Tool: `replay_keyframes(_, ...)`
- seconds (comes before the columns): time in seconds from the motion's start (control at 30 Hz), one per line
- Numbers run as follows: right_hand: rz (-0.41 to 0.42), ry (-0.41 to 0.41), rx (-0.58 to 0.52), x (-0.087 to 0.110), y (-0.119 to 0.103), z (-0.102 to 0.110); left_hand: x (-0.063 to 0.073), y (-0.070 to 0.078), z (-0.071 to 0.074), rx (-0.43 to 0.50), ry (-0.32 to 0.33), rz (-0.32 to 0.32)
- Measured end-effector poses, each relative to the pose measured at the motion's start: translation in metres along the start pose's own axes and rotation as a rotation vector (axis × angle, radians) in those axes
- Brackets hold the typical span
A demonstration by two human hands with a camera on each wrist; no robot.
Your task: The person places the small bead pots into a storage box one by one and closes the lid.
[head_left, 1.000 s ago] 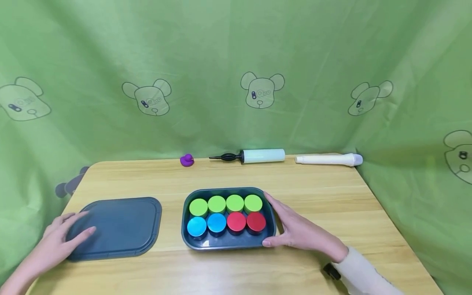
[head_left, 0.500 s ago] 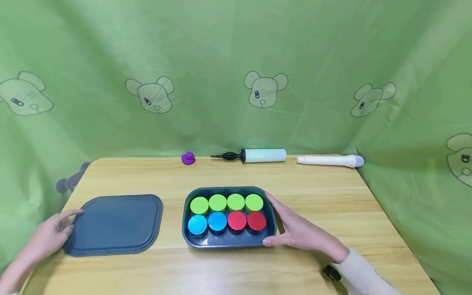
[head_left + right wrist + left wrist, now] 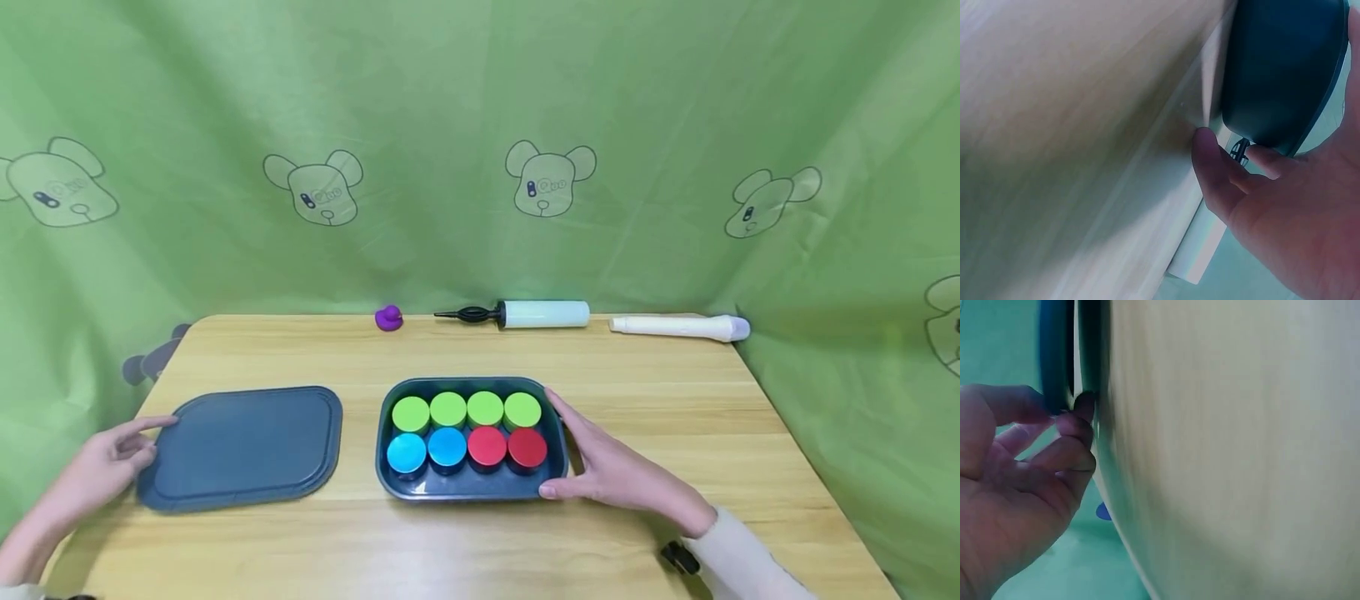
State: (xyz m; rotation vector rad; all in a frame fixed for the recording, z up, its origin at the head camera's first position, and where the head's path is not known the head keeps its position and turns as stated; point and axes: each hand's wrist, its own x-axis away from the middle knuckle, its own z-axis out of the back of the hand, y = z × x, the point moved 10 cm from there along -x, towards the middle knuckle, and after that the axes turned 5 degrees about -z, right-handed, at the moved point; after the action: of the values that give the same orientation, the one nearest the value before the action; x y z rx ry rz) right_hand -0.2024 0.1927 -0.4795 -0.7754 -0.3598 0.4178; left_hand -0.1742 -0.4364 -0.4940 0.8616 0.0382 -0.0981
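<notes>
My left hand (image 3: pixel 101 462) pinches the left edge of a dark blue-grey flat lid (image 3: pixel 247 446), its index finger on top. In the left wrist view, the fingers hold the rim of the lid (image 3: pixel 1057 356), with some fingertips beneath it. My right hand (image 3: pixel 618 475) spans the right end of a matching dark container (image 3: pixel 480 493), thumb at the near corner and fingers at the far one. Inside stand round tubs in two rows: several green ones (image 3: pixel 448 410) behind, two blue (image 3: pixel 407 452) and two red (image 3: pixel 527 448) in front. The right wrist view shows the container's outer wall (image 3: pixel 1282 69).
Along the back edge of the wooden table (image 3: pixel 480 554) lie a small purple rubber duck (image 3: pixel 388 317), a hand pump (image 3: pixel 542 313) with a black nozzle and a white stick-shaped object (image 3: pixel 675 327). A green printed curtain (image 3: pixel 435 75) hangs around the table.
My left hand has gone from spread fingers over the lid to a pinch on its left edge. My right hand keeps its place on the container; the view has shifted slightly.
</notes>
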Motion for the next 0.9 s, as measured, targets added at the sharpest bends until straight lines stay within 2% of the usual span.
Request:
replay_keyframes(0.1, -0.006, -0.003, -0.001, 0.000, 0.001, 0.000, 0.002, -0.003, -0.001, 0.171, -0.008, 0.045)
replay_keyframes(0.2, -0.008, -0.006, -0.001, 0.000, 0.001, 0.000, 0.002, -0.004, -0.004, 0.339, -0.045, 0.077)
replay_keyframes(0.37, -0.002, -0.008, -0.003, -0.001, 0.001, -0.001, 0.002, 0.000, -0.014, 0.701, -0.105, 0.070)
replay_keyframes(0.43, -0.002, -0.009, -0.001, -0.001, 0.003, -0.002, 0.003, 0.002, -0.016, 0.811, -0.127, 0.059)
replay_keyframes(0.63, -0.004, -0.013, 0.006, -0.001, 0.004, -0.003, 0.007, 0.010, -0.018, 0.892, -0.144, 0.030)
replay_keyframes(0.8, -0.011, -0.013, 0.005, 0.000, 0.004, -0.002, 0.006, 0.017, -0.017, 0.958, -0.122, -0.004)
replay_keyframes(0.9, -0.017, -0.015, -0.001, 0.001, 0.002, -0.001, 0.006, 0.021, -0.014, 0.956, -0.093, -0.017)
